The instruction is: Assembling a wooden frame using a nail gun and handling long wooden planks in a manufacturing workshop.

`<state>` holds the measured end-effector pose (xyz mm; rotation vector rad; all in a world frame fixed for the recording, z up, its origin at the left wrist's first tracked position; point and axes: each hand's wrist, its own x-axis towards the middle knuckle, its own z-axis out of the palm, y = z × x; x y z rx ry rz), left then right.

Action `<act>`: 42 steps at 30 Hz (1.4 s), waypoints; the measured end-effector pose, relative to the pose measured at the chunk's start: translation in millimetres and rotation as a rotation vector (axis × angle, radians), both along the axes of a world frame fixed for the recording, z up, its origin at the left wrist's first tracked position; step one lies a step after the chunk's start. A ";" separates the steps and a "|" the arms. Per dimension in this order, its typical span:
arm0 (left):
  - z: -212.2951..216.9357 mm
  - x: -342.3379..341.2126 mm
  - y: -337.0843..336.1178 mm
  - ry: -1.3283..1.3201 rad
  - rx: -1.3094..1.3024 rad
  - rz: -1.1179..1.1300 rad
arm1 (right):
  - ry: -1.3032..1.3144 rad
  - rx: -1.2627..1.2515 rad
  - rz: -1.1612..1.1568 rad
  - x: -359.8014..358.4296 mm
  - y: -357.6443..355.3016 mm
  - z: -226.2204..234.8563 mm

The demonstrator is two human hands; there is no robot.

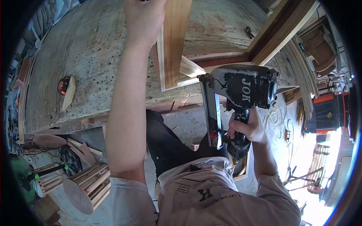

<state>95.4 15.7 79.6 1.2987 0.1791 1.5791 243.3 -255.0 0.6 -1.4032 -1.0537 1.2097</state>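
The right hand (247, 126) is wrapped tight around the handle of a big black and grey nail gun (241, 90), held at the near edge of the worn wooden bench (86, 49). The left hand (145, 17) presses on a pale wooden frame piece (175, 41) that lies on the bench. The hands are well apart. A small orange and black tape measure (63, 86) sits to the left.

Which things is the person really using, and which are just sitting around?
Using: nail gun in right hand; upright wooden board under left hand; small wood block.
Sitting around: tape measure, wooden stool, round wooden disc.
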 end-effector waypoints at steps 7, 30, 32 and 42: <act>-0.4 0.3 -0.8 0.036 -0.013 0.038 | -0.084 -0.077 -0.042 -6.0 7.6 -4.9; -6.3 5.3 8.0 -0.016 0.015 0.015 | -0.441 -0.195 -0.140 -14.8 2.0 -5.0; -30.6 -8.6 50.6 0.005 0.034 0.031 | -0.388 -0.145 -0.135 -19.6 -0.6 -2.4; -4.8 3.4 14.9 0.011 0.042 0.017 | 0.519 0.116 -0.223 -39.6 3.6 -22.5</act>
